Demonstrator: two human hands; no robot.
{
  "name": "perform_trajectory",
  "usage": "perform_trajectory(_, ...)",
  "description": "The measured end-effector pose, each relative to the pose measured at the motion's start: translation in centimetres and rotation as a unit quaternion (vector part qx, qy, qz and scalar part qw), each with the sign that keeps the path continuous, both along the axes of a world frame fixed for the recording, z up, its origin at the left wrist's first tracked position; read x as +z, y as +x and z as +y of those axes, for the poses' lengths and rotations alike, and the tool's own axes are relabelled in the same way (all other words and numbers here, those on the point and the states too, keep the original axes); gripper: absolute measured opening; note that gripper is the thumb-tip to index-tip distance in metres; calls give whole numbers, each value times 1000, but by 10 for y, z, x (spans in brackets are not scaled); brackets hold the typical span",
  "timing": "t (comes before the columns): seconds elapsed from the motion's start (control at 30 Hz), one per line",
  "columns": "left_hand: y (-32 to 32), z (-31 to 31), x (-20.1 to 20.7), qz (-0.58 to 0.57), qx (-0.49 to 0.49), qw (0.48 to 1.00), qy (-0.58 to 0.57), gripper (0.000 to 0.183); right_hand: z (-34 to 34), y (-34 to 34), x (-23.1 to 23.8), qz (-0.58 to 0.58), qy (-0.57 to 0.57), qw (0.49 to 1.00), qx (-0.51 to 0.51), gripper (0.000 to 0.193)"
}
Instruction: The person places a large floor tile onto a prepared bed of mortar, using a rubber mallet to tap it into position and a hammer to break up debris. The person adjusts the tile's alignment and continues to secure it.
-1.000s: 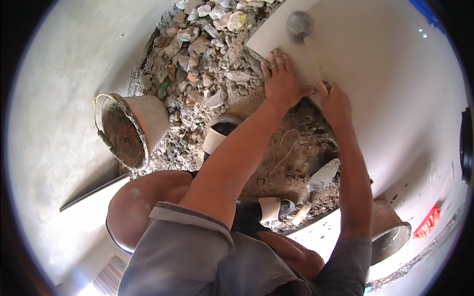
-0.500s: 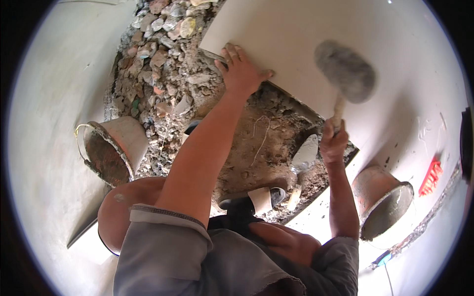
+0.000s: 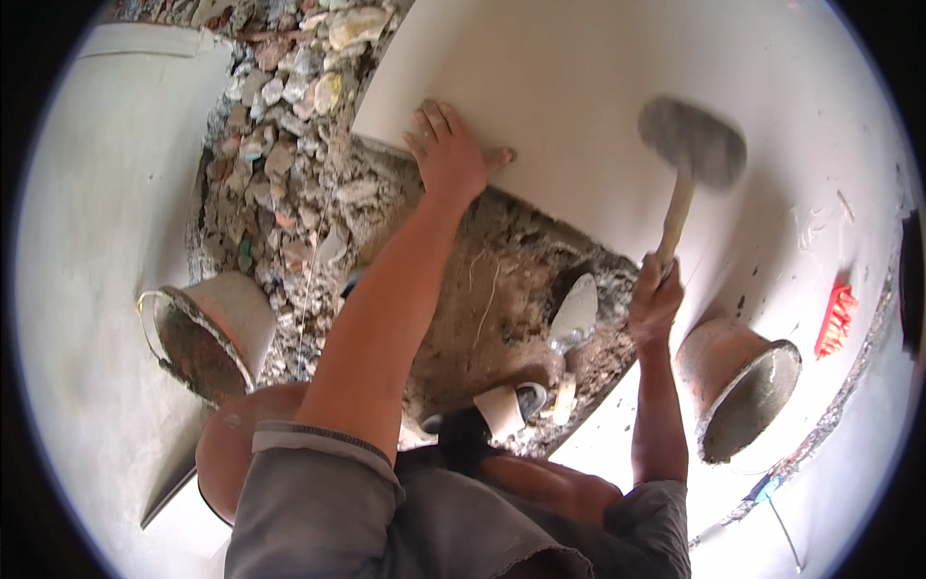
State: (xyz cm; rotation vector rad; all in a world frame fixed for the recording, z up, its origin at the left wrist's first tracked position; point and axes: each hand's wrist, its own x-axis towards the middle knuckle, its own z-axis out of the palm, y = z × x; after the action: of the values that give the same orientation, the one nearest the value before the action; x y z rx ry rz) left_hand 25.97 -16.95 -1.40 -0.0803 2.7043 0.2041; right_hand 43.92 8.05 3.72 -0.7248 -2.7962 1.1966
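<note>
My right hand (image 3: 654, 307) grips the wooden handle of a mallet (image 3: 693, 140). Its thick dark grey head, slightly blurred, is raised over a large pale floor tile (image 3: 550, 106). Near the tile's left corner my left hand (image 3: 450, 159) lies with fingers spread, the palm by the edge and the fingertips on the surface. Beneath that edge runs a rough bed of mortar and soil (image 3: 492, 280). A trowel (image 3: 576, 309) with a grey-smeared blade rests in the soil, to the left of my right hand.
Broken stones and rubble (image 3: 289, 106) fill the strip on the left, with a thin string across it. One mortar-crusted bucket (image 3: 236, 314) lies tilted at the left, another bucket (image 3: 719, 362) at the right. A red brush (image 3: 835, 320) lies farther right. My sandalled foot (image 3: 502, 410) is below the trowel.
The whole view has shifted a little. The mallet head has moved slightly right, its handle now showing longer above my right hand. My left hand stays at the tile's edge.
</note>
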Motion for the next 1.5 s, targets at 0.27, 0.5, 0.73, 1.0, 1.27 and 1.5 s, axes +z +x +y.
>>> perform_trajectory(0.27, -58, 48, -2, 58, -67, 995, 48, 113, 4, -19, 5, -27, -51, 997, -42, 24)
perform_trajectory(0.5, -90, 70, -15, 116, -72, 990, 25, 83, 16, -63, -6, -147, -38, 988, -34, 29)
perform_trajectory(0.73, -124, 80, -22, 104, -75, 991, 30, 76, 26, -134, -3, -131, 32, 989, 62, 33)
perform_trajectory(1.0, -155, 91, -24, 73, -61, 995, 38, 74, 31, -199, -9, -95, 16, 994, 59, 36)
perform_trajectory(1.27, -173, 93, -17, 48, -63, 995, 58, 74, 25, -279, 3, -25, -19, 997, 73, 39)
perform_trajectory(1.5, -184, 95, -10, -39, -71, 996, 31, 74, 8, -346, 7, 0, 10, 993, 121, 35)
